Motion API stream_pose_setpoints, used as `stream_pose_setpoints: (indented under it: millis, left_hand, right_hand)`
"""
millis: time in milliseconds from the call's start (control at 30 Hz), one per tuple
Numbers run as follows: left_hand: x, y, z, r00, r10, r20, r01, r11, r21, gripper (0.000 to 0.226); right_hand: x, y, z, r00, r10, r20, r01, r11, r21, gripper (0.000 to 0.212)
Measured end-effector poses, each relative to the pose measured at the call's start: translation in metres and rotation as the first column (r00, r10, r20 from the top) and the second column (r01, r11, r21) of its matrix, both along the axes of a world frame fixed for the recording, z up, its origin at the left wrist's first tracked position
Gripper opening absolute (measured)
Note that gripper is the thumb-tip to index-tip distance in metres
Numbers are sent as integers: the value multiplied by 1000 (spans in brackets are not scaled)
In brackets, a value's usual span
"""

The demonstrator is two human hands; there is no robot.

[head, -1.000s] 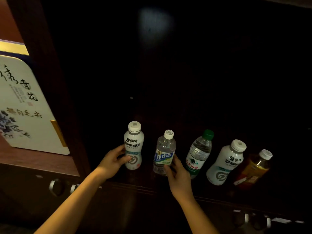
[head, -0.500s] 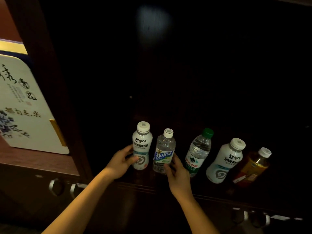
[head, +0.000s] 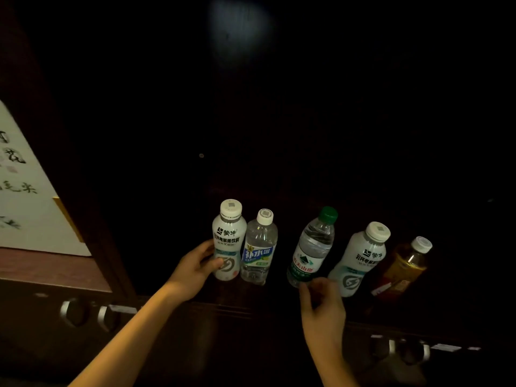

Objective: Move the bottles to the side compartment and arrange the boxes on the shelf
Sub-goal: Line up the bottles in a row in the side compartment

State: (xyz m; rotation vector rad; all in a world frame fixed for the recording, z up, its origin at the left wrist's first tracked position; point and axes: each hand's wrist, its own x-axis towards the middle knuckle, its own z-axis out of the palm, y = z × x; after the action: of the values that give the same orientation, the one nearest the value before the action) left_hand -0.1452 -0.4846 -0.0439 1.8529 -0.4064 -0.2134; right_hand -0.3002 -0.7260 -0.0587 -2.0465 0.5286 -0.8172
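Several bottles stand in a row inside a dark cabinet compartment. My left hand (head: 195, 268) grips the leftmost white bottle (head: 229, 241), which touches a clear bottle with a blue label (head: 259, 248). My right hand (head: 321, 305) hovers with fingers apart just below the green-capped water bottle (head: 311, 248), its fingertips close to the bottle's base. Further right stand a second white bottle (head: 360, 259) and an amber tea bottle (head: 402, 268). A white box with black calligraphy (head: 25, 199) stands on the shelf at the left.
A dark wooden divider (head: 83, 208) separates the left shelf (head: 47, 268) from the bottle compartment. Metal ring handles (head: 75, 312) sit on the cabinet front at lower left, and more ring handles (head: 402, 349) at lower right. The compartment's back is black.
My left hand slid the leftmost white bottle right until it met the blue-label bottle. My right hand let go of the blue-label bottle and moved right, under the green-capped one.
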Motion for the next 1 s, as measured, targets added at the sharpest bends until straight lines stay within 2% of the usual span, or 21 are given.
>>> stream_pose_setpoints:
  millis: [67,133,200,467,767,900,967,1000]
  left_hand:
    - [-1,-1,-1,1000,15,-7,-15,1000,-2,44]
    - [-2,-1,-1,1000,21,-3,-21,1000,-4,44]
    - [-3,-2,-1,1000,20,4,-20,1000,-5,44]
    - [-3,-1,2,1000,18,-25,-19,1000,-14,44]
    - [-8,-4,2,998,45,-32,-45,999,-13,45]
    - [-10,-6,4,998,50,-32,-50,999,-16,47]
    - [-11,-5,5,999,50,-22,-50,999,-17,48]
    - [-11,-5,4,999,48,-16,-48,999,-14,47]
  right_hand:
    - [1,-10,3,999,-24,-39,23,999,-31,44]
    - [9,-17,7,996,19,-92,-22,999,-26,69]
    - [19,-22,11,991,85,-108,-83,996,20,78]
    - [41,-34,9,958,265,-108,-246,956,162,62]
    - [53,-23,10,882,443,-161,-415,892,179,67]
    - [41,-25,11,876,458,-153,-421,879,225,82]
    - [23,-32,8,904,405,-137,-368,900,233,71]
    - [11,-38,5,924,359,-129,-328,921,209,55]
